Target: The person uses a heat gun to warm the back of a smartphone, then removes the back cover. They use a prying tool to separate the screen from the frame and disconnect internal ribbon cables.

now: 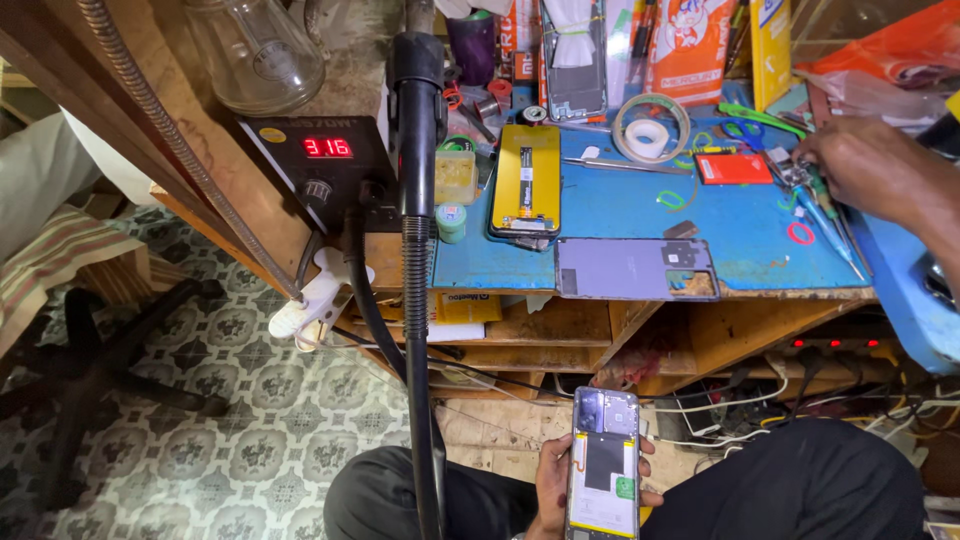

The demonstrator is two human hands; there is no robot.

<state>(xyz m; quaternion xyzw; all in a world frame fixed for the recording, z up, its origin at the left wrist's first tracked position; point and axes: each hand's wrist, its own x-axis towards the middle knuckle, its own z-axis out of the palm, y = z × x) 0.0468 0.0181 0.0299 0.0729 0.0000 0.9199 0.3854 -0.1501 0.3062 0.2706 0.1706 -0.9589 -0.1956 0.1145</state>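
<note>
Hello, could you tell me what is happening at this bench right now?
A person sits at a cluttered repair bench. The left hand holds an opened phone with its back off, down by the lap. The right hand reaches among small tools at the far right of the blue mat. A yellow-backed screen panel and a grey back cover lie on the mat.

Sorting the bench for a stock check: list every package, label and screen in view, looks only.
Station display: black box at bench left, red glowing digits.
Orange package: back shelf, cartoon figure printed on it.
Yellow package: upright, beside the orange one.
Red label card: flat rectangle on blue mat.
Yellow-backed phone screen: lying mid-bench.
</note>
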